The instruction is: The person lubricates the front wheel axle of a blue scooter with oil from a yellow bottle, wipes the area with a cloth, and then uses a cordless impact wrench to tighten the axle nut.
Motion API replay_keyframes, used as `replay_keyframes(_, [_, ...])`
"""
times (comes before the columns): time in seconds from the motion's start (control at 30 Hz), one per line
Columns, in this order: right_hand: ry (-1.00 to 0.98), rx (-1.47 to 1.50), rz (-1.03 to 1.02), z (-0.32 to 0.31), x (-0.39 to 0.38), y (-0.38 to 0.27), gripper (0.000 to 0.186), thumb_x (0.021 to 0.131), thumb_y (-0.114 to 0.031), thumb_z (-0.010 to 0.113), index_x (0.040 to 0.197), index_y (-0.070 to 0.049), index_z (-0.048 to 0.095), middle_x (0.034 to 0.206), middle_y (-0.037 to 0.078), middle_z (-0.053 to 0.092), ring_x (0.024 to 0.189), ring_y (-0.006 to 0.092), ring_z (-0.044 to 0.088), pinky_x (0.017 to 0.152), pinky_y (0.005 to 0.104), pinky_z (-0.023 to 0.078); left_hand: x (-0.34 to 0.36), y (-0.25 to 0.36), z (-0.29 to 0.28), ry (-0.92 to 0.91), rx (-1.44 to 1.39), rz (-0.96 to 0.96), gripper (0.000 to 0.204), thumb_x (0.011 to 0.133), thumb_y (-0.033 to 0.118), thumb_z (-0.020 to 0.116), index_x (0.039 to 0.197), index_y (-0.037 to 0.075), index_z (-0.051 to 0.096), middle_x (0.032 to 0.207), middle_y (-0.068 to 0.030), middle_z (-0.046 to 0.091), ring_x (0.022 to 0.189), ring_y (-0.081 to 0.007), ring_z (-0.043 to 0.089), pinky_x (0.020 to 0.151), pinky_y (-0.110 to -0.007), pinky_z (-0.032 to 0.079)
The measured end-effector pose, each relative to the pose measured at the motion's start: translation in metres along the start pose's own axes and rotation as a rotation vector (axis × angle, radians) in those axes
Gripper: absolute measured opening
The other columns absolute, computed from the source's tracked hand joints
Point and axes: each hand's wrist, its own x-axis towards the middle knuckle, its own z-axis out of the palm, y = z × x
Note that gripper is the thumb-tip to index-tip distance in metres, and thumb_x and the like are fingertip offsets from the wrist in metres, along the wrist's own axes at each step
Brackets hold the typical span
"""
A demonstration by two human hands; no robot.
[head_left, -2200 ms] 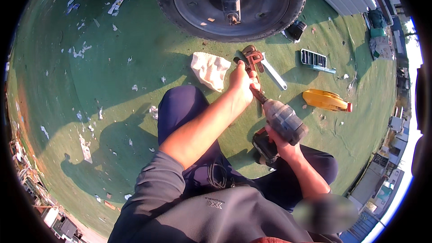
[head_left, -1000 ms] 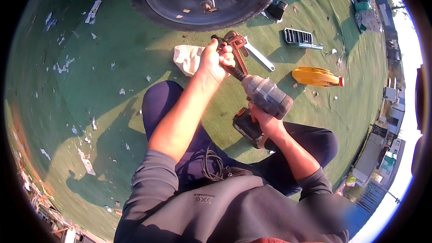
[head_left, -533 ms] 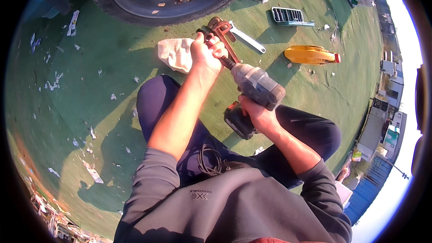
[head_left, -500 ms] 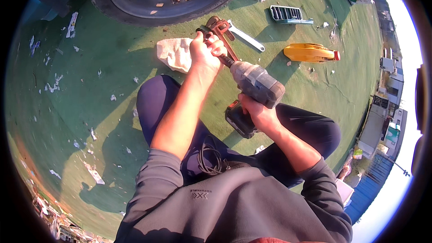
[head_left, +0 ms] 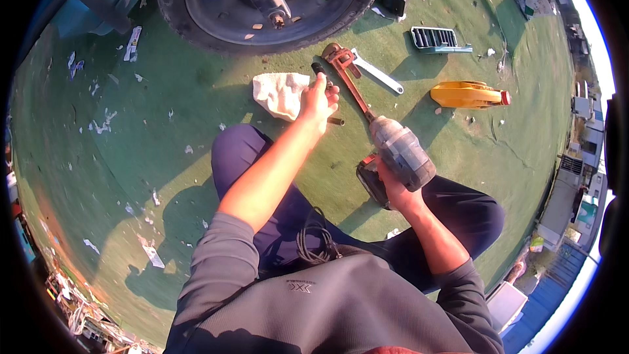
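Observation:
My left hand [head_left: 317, 106] is closed around a dark socket piece with a rod [head_left: 318, 69], which is now apart from the driver's nose. My right hand [head_left: 394, 185] grips the grey cordless impact driver [head_left: 400, 148] by its handle, above its black battery [head_left: 370, 177]. The driver's nose is close to the handle of a red pipe wrench [head_left: 344, 63] lying on the green turf. A silver wrench [head_left: 379, 73] lies beside that wrench. A pale cloth [head_left: 275, 92] rests just left of my left hand, partly behind it.
A dark wheel [head_left: 216, 6] with an axle post stands ahead. A yellow jug [head_left: 465, 94], an open tray [head_left: 432, 38] and a black item [head_left: 394, 0] lie to the right. Paper scraps litter the left. My bent legs frame the near ground; junk lines the edges.
The socket and rod have come off the driver in my left hand. My right hand has moved the driver slightly right and down relative to my left hand, leaving a gap between them.

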Motion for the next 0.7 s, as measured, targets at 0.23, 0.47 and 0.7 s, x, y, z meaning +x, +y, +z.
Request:
replay_keyframes(0.23, [-0.040,-0.091,-0.187,0.006,0.010,-0.031,0.025,0.092,-0.008,0.074,0.116,-0.003,0.071,0.103,0.010,0.074,0.093,0.0223,0.071,0.079,0.0346,0.055,-0.105,0.032,0.015,-0.364,-0.181,0.109,0.038,0.107,0.044,0.055,0.112,0.007,0.064,0.101,-0.0088,0.071,0.097,-0.0220,0.067,0.093,-0.040,0.054])
replay_keyframes(0.47, [0.009,-0.052,-0.198,0.015,0.012,-0.048,0.022,0.088,-0.008,0.078,0.109,-0.004,0.072,0.096,0.010,0.074,0.084,0.0230,0.071,0.073,0.0353,0.055,-0.132,0.037,0.011,-0.367,-0.337,-0.015,0.037,0.106,0.045,0.056,0.111,0.009,0.066,0.114,-0.0080,0.071,0.107,-0.0226,0.065,0.098,-0.041,0.052])
replay_keyframes(0.7, [0.037,0.008,-0.289,0.029,0.015,-0.035,0.020,0.082,-0.010,0.081,0.100,-0.005,0.074,0.085,0.011,0.073,0.076,0.0309,0.072,0.069,0.0386,0.056,-0.156,0.041,0.018,-0.465,-0.268,0.020,0.035,0.108,0.042,0.053,0.113,0.009,0.066,0.116,-0.0118,0.075,0.106,-0.0260,0.069,0.099,-0.045,0.052])
